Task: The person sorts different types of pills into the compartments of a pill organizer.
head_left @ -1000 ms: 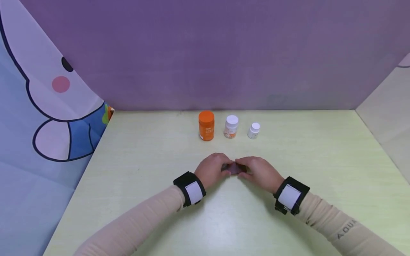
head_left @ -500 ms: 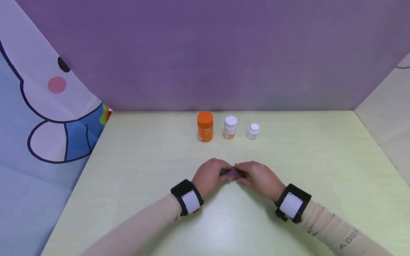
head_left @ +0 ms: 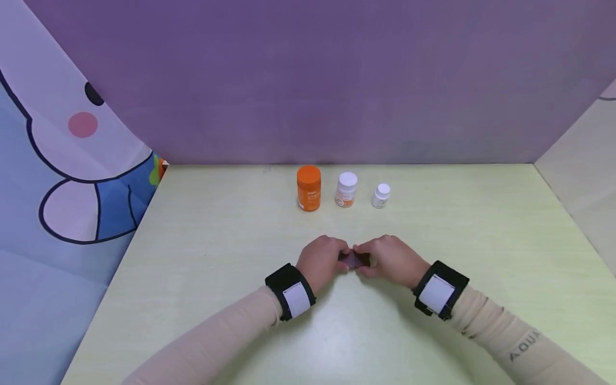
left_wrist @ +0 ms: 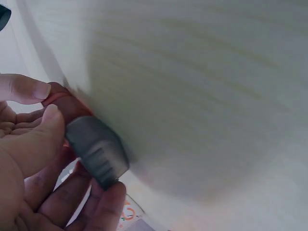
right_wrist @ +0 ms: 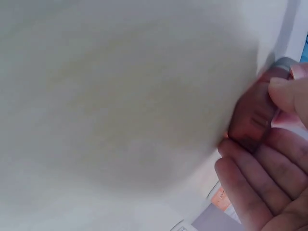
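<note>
Both hands meet over the table at a small object with a translucent dark red body (right_wrist: 250,113) and a ridged grey end (left_wrist: 98,149); its kind does not show clearly. My left hand (head_left: 321,262) pinches it from the left, thumb next to the grey end and fingers bent beneath. From the right, my right hand (head_left: 394,260) grips the dark red side between thumb and fingers. In the head view only a purplish middle part (head_left: 353,259) shows between the fingertips. The object stays close over the tabletop.
Behind the hands, in a row, stand an orange bottle (head_left: 309,188), a white bottle with an orange-marked label (head_left: 346,190) and a smaller white bottle (head_left: 381,195). A purple panel (head_left: 337,80) rises at the far edge of the pale table (head_left: 202,224).
The left hand has shifted slightly to the right over the last half second. Both hands keep holding the small object, and the bottles stand where they were.
</note>
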Demonstrator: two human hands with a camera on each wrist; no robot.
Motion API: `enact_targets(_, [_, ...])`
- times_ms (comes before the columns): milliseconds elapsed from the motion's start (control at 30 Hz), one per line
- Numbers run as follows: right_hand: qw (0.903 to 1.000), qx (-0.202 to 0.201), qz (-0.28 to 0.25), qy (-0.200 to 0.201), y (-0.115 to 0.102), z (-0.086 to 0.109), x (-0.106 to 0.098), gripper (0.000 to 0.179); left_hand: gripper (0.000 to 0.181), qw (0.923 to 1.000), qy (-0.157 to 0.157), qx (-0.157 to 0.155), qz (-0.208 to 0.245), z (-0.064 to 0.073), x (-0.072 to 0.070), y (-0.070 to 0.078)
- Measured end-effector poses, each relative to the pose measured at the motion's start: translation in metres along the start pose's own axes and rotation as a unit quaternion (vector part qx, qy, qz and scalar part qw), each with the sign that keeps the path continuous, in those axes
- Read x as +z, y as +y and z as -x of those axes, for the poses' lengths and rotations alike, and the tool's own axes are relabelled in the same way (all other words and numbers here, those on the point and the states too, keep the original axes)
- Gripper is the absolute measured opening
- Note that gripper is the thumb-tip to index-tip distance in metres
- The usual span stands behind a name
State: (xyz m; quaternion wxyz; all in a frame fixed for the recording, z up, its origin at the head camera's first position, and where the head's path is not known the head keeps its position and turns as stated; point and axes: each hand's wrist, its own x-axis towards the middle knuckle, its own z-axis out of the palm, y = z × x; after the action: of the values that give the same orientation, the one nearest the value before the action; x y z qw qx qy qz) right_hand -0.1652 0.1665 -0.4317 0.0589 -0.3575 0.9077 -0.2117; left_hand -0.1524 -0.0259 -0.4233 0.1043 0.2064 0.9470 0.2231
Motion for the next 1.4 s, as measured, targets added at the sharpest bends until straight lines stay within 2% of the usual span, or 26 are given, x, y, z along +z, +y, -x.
enact_targets(300, [0.9992,-0.021,-0.022,-0.024,0.003,-0.007,-0.006,0.017,0.026,1.0000,0.004,-0.007,0.003,-0.001,-0.003,0.003])
enact_targets(733, [0.9980,-0.024,-0.043,-0.039,0.007,-0.010,-0.008,0.020,0.025,0.9998,-0.001,-0.018,0.010,-0.001,-0.005,0.002])
enact_targets(933, [0.9933,-0.021,-0.096,-0.060,0.015,-0.010,-0.014,0.023,0.026,0.9998,-0.003,-0.014,0.012,0.000,-0.006,0.002])
enact_targets(1100, [0.9810,0.005,-0.180,-0.073,0.023,-0.008,-0.018,0.017,0.026,0.9999,-0.001,-0.009,0.015,0.000,-0.006,0.002])
enact_targets(1200, [0.9793,0.028,-0.192,-0.057,0.025,-0.008,-0.019,0.011,0.025,0.9999,-0.001,-0.006,0.014,-0.001,-0.006,0.002])
enact_targets(1400, [0.9881,0.080,-0.128,0.028,0.024,-0.013,-0.014,0.010,0.024,0.9999,-0.008,-0.003,0.006,-0.002,-0.008,0.004])
